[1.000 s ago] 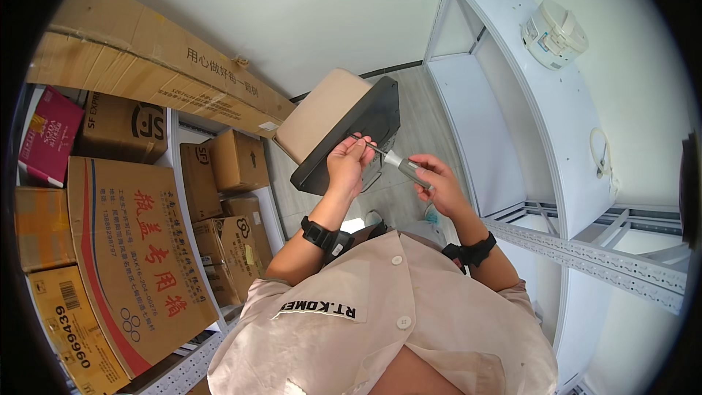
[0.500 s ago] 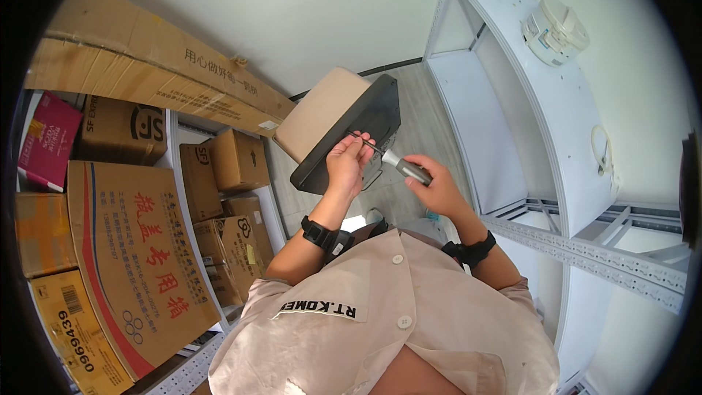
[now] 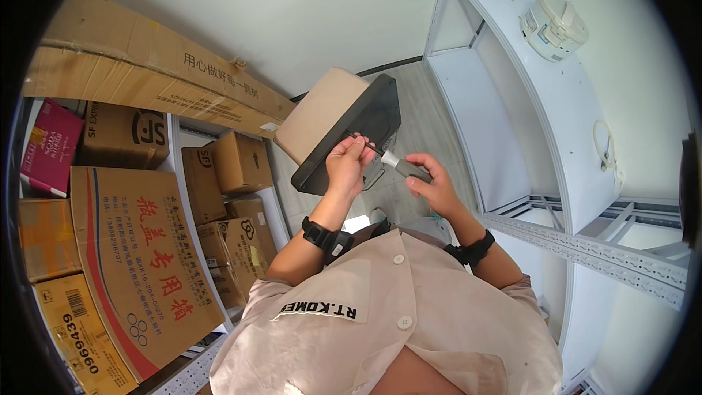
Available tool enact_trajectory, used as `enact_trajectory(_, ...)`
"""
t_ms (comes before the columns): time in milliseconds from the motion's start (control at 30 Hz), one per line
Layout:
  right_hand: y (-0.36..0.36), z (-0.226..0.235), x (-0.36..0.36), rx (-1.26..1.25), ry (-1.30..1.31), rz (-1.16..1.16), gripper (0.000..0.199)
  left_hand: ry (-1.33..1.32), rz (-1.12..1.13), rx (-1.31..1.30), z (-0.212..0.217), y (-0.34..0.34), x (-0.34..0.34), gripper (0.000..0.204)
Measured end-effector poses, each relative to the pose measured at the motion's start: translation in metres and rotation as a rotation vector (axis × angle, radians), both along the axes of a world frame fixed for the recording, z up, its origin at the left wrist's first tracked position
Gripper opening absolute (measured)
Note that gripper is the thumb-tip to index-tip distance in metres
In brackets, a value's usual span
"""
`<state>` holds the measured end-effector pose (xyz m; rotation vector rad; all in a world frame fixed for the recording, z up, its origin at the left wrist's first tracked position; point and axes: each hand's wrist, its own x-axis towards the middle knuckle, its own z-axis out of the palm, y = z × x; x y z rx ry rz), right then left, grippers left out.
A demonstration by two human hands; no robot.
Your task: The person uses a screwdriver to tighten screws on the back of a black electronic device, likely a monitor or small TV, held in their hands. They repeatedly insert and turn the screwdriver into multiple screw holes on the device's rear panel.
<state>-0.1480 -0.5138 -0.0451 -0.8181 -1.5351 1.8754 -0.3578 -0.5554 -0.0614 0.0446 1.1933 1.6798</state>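
A screwdriver (image 3: pixel 404 166) with a grey and white handle slants between my hands, its shaft pointing at the black flat underside (image 3: pixel 329 153) of a tilted beige box-shaped thing (image 3: pixel 322 110). My left hand (image 3: pixel 346 163) pinches around the thin shaft near its tip, close against that black face. The fingers hide the tip itself and what it meets. My right hand (image 3: pixel 437 184) has the handle's end loosely between thumb and fingers. A thin dark loop, maybe a cord or wire, hangs from the black face beside my left hand.
Shelves on the left hold several cardboard boxes (image 3: pixel 146 263) and a magenta box (image 3: pixel 53 148). A long carton (image 3: pixel 168 73) lies across the top. White metal shelving (image 3: pixel 504 51) stands on the right, bearing a white rice-cooker-like appliance (image 3: pixel 553 27) and a pale cable (image 3: pixel 604 148).
My right hand's fingers have loosened and spread slightly around the screwdriver handle. My left hand and the beige thing stay almost where they were.
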Motion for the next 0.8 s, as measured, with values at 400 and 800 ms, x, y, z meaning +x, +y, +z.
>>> enact_trajectory(400, 0.011, 0.01, 0.004, -0.243, -0.078, 0.115, 0.034, -0.082, 0.001, 0.005, 0.012, -0.002, 0.001, 0.01)
enact_trajectory(800, -0.001, 0.006, -0.001, -0.32, 0.084, 0.053, 0.039, -0.011, -0.011, -0.02, 0.003, 0.0, -0.001, 0.012)
